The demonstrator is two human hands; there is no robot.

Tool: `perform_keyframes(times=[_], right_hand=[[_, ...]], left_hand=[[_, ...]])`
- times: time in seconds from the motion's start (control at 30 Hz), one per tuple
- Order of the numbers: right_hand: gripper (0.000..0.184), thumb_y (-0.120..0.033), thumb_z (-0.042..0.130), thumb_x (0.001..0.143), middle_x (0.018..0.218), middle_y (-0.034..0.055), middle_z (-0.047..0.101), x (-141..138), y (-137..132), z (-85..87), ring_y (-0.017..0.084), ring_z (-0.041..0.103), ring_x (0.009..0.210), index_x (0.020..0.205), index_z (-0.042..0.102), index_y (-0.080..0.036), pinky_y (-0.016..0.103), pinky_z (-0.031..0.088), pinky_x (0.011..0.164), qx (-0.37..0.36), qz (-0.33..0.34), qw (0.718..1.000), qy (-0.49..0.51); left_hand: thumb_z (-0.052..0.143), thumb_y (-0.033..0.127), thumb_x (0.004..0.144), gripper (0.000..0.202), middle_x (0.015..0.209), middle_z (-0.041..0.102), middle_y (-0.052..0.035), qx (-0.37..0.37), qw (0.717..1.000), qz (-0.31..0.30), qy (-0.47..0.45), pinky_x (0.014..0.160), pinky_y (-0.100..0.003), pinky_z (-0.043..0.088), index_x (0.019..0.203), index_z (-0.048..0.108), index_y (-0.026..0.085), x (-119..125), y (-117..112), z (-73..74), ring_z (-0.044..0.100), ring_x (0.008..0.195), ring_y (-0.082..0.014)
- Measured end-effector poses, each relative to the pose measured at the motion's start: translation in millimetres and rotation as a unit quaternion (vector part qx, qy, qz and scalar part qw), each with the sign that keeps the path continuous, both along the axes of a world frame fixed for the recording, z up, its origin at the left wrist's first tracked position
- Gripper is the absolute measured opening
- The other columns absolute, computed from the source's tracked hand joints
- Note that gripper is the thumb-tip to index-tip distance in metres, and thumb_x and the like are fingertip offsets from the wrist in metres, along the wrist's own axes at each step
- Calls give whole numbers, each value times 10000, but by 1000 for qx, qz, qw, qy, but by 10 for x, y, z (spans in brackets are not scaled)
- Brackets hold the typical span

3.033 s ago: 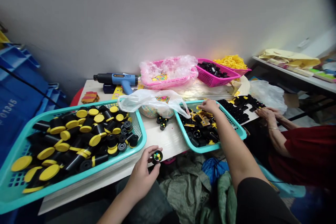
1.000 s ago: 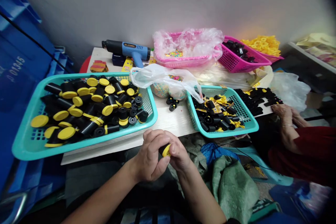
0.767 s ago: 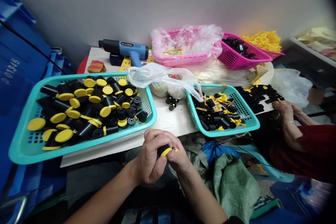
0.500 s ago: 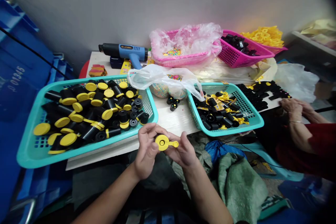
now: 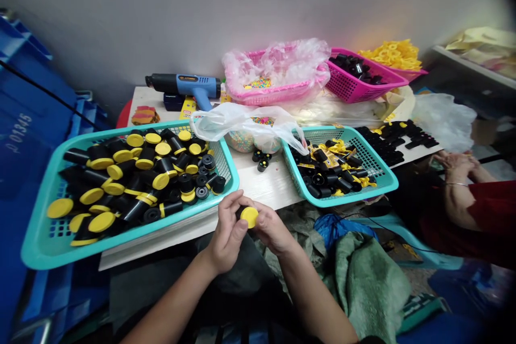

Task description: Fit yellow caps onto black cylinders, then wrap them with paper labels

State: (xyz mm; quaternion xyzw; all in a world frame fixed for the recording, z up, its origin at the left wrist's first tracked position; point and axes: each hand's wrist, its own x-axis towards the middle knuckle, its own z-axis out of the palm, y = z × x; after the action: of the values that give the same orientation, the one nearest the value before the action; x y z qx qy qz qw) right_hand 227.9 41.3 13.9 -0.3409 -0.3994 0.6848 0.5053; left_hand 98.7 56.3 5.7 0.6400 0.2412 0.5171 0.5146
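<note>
We find bare table (image 5: 264,185) between the large basket (image 5: 233,172) and small basket (image 5: 373,158), while near its front edge our left hand (image 5: 226,234) and right hand (image 5: 276,230), partly curled, grasp one yellow-capped cup (image 5: 249,217).

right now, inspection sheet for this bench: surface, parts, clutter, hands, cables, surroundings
Surface: pale wood-grain table, partly covered.
Job's things: black cylinder with round yellow cap, cap facing the camera; left turquoise plastic basket of mostly yellow-capped black cylinders; right turquoise plastic basket of black and yellow parts.
Clutter: blue-and-black heat gun at back left; white plastic bag between those baskets.
Hands: left hand grips the cylinder; right hand at its other side, contact partly hidden.
Cables: black cable across blue plastic crates at left.
Surroundings: grey wall behind; co-worker's hands at far right; green woven sack below the table.
</note>
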Motion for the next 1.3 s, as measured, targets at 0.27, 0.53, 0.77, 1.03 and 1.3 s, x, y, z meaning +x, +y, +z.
perform_keyframes(times=[0.27, 0.53, 0.77, 1.03, 1.3], right_hand=[[351, -329, 468, 898, 1199, 150, 595, 425, 249, -323, 260, 512, 1145, 1169, 624, -170, 436, 377, 1013, 80, -334, 816, -465], [387, -117, 344, 863, 1152, 168, 638, 785, 944, -723, 239, 544, 1121, 1085, 660, -102, 363, 373, 1013, 59, -348, 712, -607], [329, -168, 362, 893, 921, 122, 675, 764, 1025, -850, 220, 572, 916, 934, 686, -131, 314, 406, 882, 55, -383, 682, -621], [375, -131, 322, 882, 1024, 137, 649, 800, 1230, -806, 221, 561, 929, 1046, 659, -131, 333, 398, 888, 80, -392, 662, -633], [298, -124, 382, 834, 840, 83, 645, 871, 1340, -793, 197, 533, 786, 827, 677, -159, 311, 429, 785, 108, -385, 684, -610]], left_hand=[[422, 237, 889, 233, 897, 573, -36, 165, 954, 161, 194, 770, -354, 459, 1069, 569, 241, -540, 319, 438, 544, 846, -216], [519, 259, 862, 193, 1063, 623, -100, 200, 798, 426, 376, 1002, -578, 332, 985, 649, 186, -917, 735, 637, 504, 1124, -337], [427, 108, 893, 220, 949, 643, -54, 181, 962, 32, 205, 789, -282, 523, 1012, 583, 209, 37, 213, 341, 624, 899, -171], [458, 74, 801, 255, 1034, 552, -109, 74, 938, 205, 271, 925, -464, 451, 1031, 470, 183, 787, 722, -485, 543, 1058, -266], [670, 237, 744, 355, 1028, 594, -120, 6, 901, 254, 351, 869, -467, 436, 1043, 490, 175, 1070, 1127, -524, 544, 1054, -320]])
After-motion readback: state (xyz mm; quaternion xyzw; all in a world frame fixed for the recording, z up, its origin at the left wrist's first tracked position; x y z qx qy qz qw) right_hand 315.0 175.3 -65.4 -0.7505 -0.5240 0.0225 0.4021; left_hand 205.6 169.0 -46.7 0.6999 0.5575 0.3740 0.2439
